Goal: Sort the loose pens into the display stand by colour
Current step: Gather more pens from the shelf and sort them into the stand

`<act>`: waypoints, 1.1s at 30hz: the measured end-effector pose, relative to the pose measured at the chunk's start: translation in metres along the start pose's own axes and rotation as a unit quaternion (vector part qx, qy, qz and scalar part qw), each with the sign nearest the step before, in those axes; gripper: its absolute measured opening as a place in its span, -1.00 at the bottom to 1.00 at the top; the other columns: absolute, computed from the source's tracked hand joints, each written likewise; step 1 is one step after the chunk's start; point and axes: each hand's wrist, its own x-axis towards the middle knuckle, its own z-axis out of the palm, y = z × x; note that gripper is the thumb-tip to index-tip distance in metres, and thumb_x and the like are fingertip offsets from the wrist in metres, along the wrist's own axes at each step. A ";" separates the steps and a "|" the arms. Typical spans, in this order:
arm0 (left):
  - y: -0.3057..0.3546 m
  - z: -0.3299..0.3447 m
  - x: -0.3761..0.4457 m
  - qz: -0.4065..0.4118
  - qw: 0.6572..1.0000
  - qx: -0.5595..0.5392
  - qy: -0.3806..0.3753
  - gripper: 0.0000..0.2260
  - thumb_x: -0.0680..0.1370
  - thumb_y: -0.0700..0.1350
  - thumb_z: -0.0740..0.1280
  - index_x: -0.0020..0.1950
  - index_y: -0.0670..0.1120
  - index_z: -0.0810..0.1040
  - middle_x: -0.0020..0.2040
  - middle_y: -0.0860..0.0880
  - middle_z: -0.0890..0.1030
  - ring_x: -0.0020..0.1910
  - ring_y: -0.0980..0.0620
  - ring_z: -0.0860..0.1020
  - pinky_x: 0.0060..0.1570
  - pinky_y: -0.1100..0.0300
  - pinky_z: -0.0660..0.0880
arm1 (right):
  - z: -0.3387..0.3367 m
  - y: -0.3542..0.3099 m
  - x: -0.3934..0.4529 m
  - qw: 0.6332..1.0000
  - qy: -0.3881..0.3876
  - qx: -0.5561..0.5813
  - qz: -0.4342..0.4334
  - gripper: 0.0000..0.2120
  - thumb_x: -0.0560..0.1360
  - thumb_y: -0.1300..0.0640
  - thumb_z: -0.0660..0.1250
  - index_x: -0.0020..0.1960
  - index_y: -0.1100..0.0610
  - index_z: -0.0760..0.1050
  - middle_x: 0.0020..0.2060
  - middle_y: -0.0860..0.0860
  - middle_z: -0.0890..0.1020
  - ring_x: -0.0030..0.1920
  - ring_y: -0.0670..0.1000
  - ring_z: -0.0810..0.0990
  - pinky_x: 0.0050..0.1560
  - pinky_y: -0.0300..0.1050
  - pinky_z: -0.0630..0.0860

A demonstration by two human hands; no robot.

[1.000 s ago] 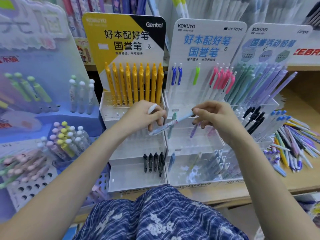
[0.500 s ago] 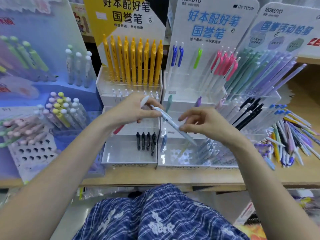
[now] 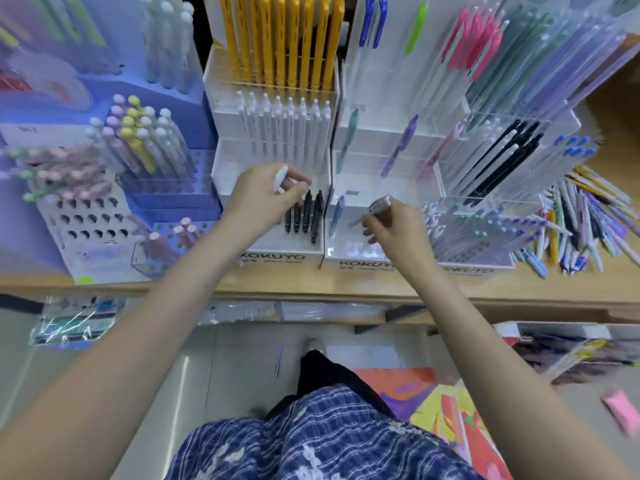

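White-barrelled, one pen [image 3: 281, 179] is gripped in the curled fingers of the left hand [image 3: 263, 199], above the four black pens [image 3: 304, 214] standing in the lowest tier of the left stand [image 3: 277, 256]. A second pen [image 3: 379, 205], seen end-on, is pinched by the right hand [image 3: 394, 226] over the front tray of the middle stand [image 3: 356, 263], beside one blue pen [image 3: 336, 214]. Eight yellow pens [image 3: 280, 43] are racked at the top, and loose pens [image 3: 585, 223] are heaped on the surface [image 3: 311, 285] at right.

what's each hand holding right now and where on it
Left hand grips a white pen below its top end. Right hand pinches a pen near its upper end.
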 end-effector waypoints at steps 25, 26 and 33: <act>-0.028 0.017 -0.048 -0.075 0.994 -0.021 0.075 -0.88 0.53 -0.19 0.31 -0.01 -0.16 0.63 -0.43 0.13 0.43 -0.48 0.37 0.41 -0.45 0.51 0.25 | 0.051 0.005 0.015 0.995 0.012 -0.097 0.025 -0.68 0.56 0.15 0.25 -0.27 0.33 0.56 -0.37 0.20 0.63 -0.30 0.17 0.63 0.20 0.05 0.45; -0.031 0.017 -0.051 -0.081 0.993 -0.018 0.082 -0.87 0.53 -0.19 0.31 -0.01 -0.17 0.63 -0.43 0.12 0.43 -0.48 0.36 0.41 -0.45 0.50 0.25 | 0.054 0.003 0.017 0.994 0.004 -0.107 0.024 -0.67 0.58 0.14 0.22 -0.25 0.32 0.55 -0.34 0.21 0.64 -0.28 0.18 0.63 0.14 0.07 0.49; -0.043 0.020 -0.071 -0.101 0.990 -0.004 0.101 -0.91 0.53 -0.16 0.31 -0.07 -0.09 0.62 -0.45 0.09 0.41 -0.45 0.24 0.40 -0.37 0.37 0.29 | 0.052 0.008 0.019 0.988 -0.019 -0.155 0.002 -0.66 0.57 0.11 0.20 -0.25 0.30 0.55 -0.34 0.20 0.63 -0.29 0.19 0.62 -0.04 0.12 0.57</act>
